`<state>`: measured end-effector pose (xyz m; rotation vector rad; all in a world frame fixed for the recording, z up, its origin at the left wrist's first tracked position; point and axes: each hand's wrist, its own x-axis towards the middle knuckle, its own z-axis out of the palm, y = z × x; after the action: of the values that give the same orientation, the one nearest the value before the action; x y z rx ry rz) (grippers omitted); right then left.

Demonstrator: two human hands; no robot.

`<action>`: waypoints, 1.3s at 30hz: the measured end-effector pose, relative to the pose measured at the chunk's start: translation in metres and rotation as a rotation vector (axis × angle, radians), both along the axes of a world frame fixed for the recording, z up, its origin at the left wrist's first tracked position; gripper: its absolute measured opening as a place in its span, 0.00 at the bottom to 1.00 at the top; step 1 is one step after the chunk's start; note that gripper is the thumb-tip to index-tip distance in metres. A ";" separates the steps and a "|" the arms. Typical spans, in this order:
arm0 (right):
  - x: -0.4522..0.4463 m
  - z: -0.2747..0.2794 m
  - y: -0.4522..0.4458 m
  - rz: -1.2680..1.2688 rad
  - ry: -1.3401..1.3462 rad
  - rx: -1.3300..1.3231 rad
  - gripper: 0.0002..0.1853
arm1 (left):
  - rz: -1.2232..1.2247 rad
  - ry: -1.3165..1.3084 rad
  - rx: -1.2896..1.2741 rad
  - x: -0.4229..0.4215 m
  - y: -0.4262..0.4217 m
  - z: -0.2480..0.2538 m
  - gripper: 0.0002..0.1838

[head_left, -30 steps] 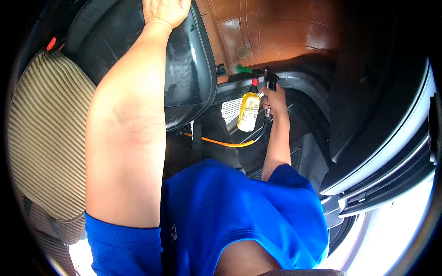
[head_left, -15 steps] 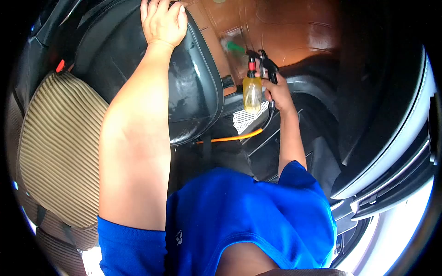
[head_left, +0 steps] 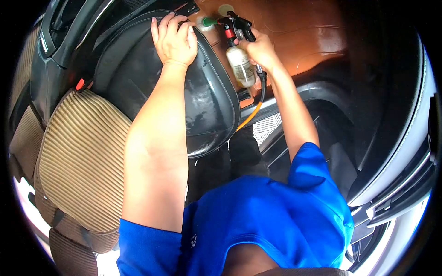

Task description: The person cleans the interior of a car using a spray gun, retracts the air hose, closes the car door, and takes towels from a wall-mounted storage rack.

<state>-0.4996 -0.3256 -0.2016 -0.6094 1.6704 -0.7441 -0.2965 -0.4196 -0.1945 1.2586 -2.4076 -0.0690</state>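
1. The bottle (head_left: 240, 64) hangs under the spray gun (head_left: 239, 23), its body tilted, its base toward the black seat's right edge. It looks translucent and pale, with dark print on the side; whether that paleness is liquid or glare, and how full it is, I cannot tell.
2. The spray gun is black, with a red collar (head_left: 229, 33) above the bottle and a green nozzle (head_left: 210, 21) pointing left. An orange hose (head_left: 248, 118) runs from the dark fitting below the grip, down past the seat's edge.
3. It sits over the brown floor covering (head_left: 299, 41), near the seat's upper right edge. Whether the nozzle touches anything is unclear.
4. The right hand (head_left: 263, 51) is curled around the spray gun's grip.
5. The left hand (head_left: 176, 41) lies on the black seat (head_left: 216, 110) at its far edge, fingers extended and slightly spread, gripping nothing visible.
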 end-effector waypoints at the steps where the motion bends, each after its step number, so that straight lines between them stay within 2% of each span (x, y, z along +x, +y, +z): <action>1: 0.000 0.006 -0.006 -0.009 -0.018 -0.013 0.12 | -0.002 0.007 -0.004 0.000 0.000 0.000 0.08; 3: -0.003 0.019 -0.017 -0.007 -0.135 -0.004 0.11 | -0.003 0.005 -0.013 0.001 -0.001 -0.001 0.08; 6: -0.014 0.001 -0.023 0.054 -0.359 0.053 0.09 | -0.010 0.002 -0.021 0.001 0.000 -0.001 0.08; 9: -0.016 -0.023 -0.030 0.090 -0.388 0.087 0.10 | -0.021 -0.004 -0.033 -0.001 0.000 -0.002 0.09; 16: -0.052 -0.014 -0.009 0.139 -0.404 0.307 0.14 | -0.038 -0.007 -0.065 0.000 -0.001 -0.004 0.09; 19: -0.065 -0.013 0.014 0.330 -0.392 0.456 0.15 | -0.038 -0.006 -0.071 0.000 -0.003 -0.007 0.07; 22: -0.072 -0.032 0.055 0.426 -0.335 0.517 0.23 | -0.034 -0.006 -0.072 0.000 -0.002 -0.005 0.07; 26: -0.075 0.003 0.075 0.394 -0.371 0.646 0.30 | -0.027 -0.032 -0.062 0.001 -0.001 -0.003 0.10; 28: -0.080 0.008 0.086 0.201 -0.322 0.541 0.24 | -0.030 -0.034 -0.063 0.001 -0.001 -0.004 0.10; 29: -0.081 0.005 0.091 0.122 -0.316 0.484 0.17 | -0.027 -0.034 -0.069 0.000 -0.002 -0.004 0.10; 30: -0.083 0.005 0.093 0.120 -0.317 0.483 0.17 | -0.029 -0.035 -0.070 0.000 -0.002 -0.004 0.10; 33: -0.077 0.026 0.087 -0.091 -0.292 0.248 0.10 | -0.042 -0.033 -0.073 0.001 -0.001 -0.004 0.10; 36: -0.073 0.023 0.091 -0.106 -0.219 0.283 0.09 | -0.035 -0.026 -0.093 -0.001 -0.003 -0.005 0.10; 39: -0.074 0.025 0.105 0.024 -0.211 0.401 0.10 | -0.037 -0.029 -0.075 0.000 -0.001 -0.003 0.10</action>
<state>-0.5738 -0.2209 -0.1769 -0.2571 1.5545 -0.4207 -0.2967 -0.4202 -0.1977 1.1901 -2.4345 0.0287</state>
